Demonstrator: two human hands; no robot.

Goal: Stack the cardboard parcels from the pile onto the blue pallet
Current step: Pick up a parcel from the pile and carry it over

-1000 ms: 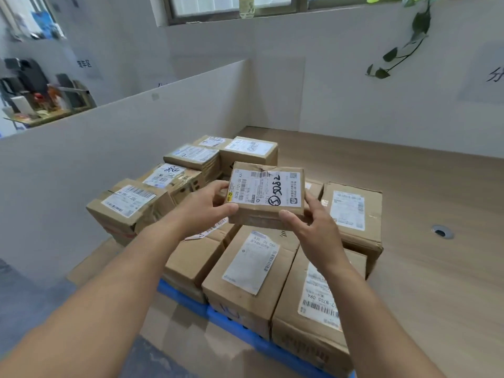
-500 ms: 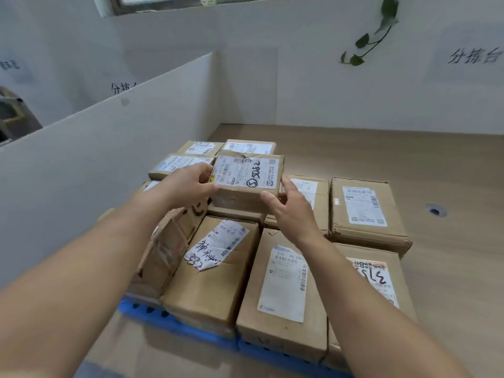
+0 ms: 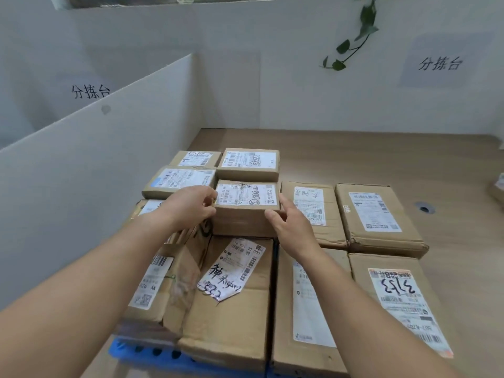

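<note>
A small cardboard parcel (image 3: 245, 214) with a white label and handwritten digits rests in the second layer of the stack, behind a large box with a peeling label (image 3: 231, 293). My left hand (image 3: 188, 208) grips its left edge and my right hand (image 3: 291, 227) holds its right front corner. Several labelled cardboard parcels cover the blue pallet (image 3: 141, 353), of which only the near left corner shows.
A white partition (image 3: 90, 170) stands close on the left of the stack and a white wall (image 3: 300, 91) at the back. Wooden floor (image 3: 409, 159) stretches to the right, with a round hole (image 3: 424, 208). Another parcel's edge (image 3: 497, 189) peeks in at the far right.
Both hands carried the small parcel forward and down from above the stack until it sits among the upper boxes. The view moved closer and tilted down.
</note>
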